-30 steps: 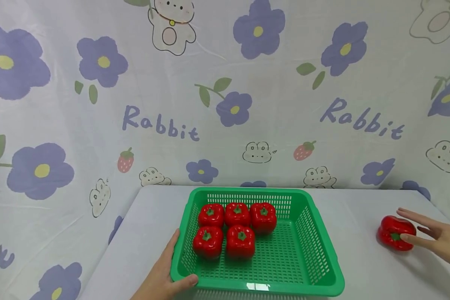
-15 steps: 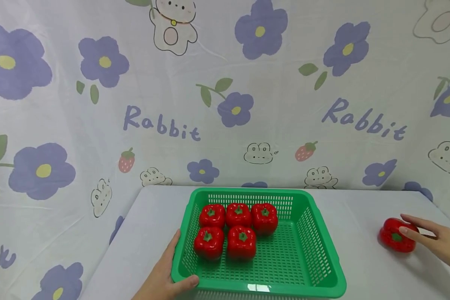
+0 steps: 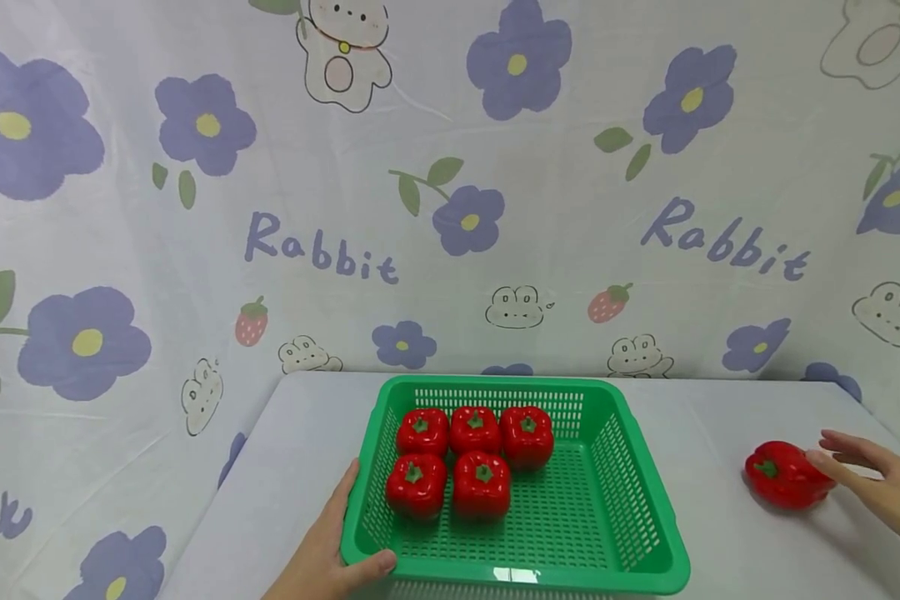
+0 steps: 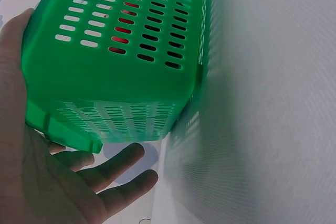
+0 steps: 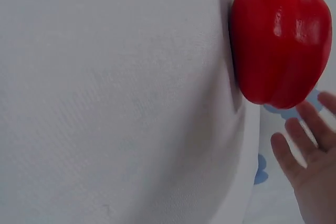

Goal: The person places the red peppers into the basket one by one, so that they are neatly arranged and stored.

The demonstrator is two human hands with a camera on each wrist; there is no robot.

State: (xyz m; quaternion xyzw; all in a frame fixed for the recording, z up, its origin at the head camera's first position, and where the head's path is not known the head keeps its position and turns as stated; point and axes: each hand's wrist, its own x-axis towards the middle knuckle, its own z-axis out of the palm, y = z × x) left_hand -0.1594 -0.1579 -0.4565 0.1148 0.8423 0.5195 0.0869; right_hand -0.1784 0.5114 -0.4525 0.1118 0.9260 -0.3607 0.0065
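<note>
A red bell pepper (image 3: 786, 475) lies on its side at the table's right, its green stem turned left in the head view. My right hand (image 3: 881, 483) is just right of it, fingers extended; the thumb tip overlaps the pepper's edge, and contact cannot be told. In the right wrist view, fingers (image 5: 299, 135) are spread near the pepper's end (image 5: 281, 45). My left hand (image 3: 326, 546) rests at the near-left corner of a green plastic basket (image 3: 648, 467), thumb over the front rim. In the left wrist view, several fingers (image 4: 113, 169) stretch out straight beside the corner.
Several red bell peppers (image 3: 482, 487) stand stem-up in the basket's left and middle; its right part shows bare mesh floor. The basket sits on a white table (image 3: 288, 442). Behind hangs a white cloth (image 3: 555, 233) printed with flowers and rabbits.
The lone pepper has rolled and turned slightly left, so its stem end now faces left. My right hand's fingers have drawn off its top to the right. The left hand and basket stay put.
</note>
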